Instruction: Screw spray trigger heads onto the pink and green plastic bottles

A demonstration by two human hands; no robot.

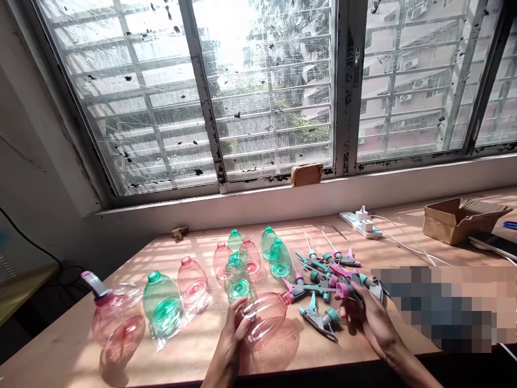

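Note:
My left hand (235, 330) is closed around a clear pink bottle (267, 317), tilted on its side with its open neck toward the right. My right hand (374, 318) is closed on a trigger spray head with a pink collar (343, 291); its thin tube points left toward the bottle neck. Between the hands a grey and green spray head (321, 318) lies on the table. Behind it is a pile of more spray heads (323, 277) in pink, green and grey, with their tubes sticking out.
Several open green bottles (237, 280) and pink bottles (193, 280) stand at the middle and left of the table (194, 355). A pink bottle with a spray head (105, 312) stands far left. A power strip (361, 224), a cardboard box (444, 222) and a blurred patch (448, 307) are at right.

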